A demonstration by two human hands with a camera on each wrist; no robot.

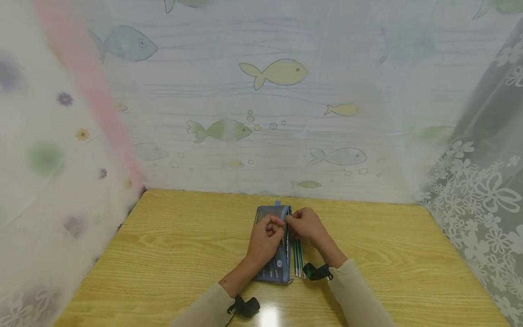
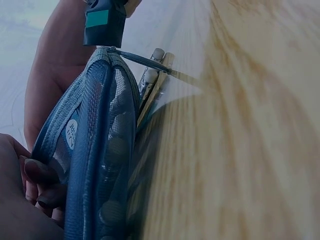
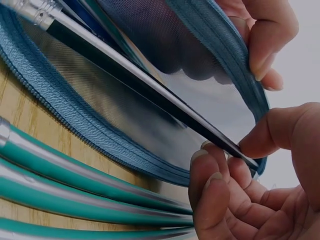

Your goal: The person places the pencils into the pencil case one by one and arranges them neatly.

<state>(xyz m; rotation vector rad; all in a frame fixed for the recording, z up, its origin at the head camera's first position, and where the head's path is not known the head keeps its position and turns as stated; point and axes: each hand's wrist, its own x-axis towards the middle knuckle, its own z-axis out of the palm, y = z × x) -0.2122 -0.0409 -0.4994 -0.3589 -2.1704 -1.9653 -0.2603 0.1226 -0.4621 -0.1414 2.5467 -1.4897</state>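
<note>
On the left, the person's left hand [image 1: 263, 240] reaches in from the near side and over the pouch, its fingers curled and pinching the zip edge of a blue mesh pouch [image 1: 281, 259]; this hand covers the pouch's middle from above, and the left wrist view cuts it off at the left edge; the pouch lies lengthwise, near to far, on the bench [image 1: 184, 245], under that grip, its zip mouth gaping toward the right; slender items show through the mesh, too dim to make out singly. A dark-and-silver striped pencil [image 3: 150, 92] runs along the mouth; the right wrist view cuts off its near end, fingers partly hide its far tip, and in the head view it is hard to pick out. Farther right, the right hand [image 1: 308, 225] pinches that pencil at its far end between thumb and finger, just beside the pouch's far right edge; on the near side of this grip, green-and-silver pencils [image 3: 95, 210] lie side by side just right of the pouch, their far ends hidden by the hand.
</note>
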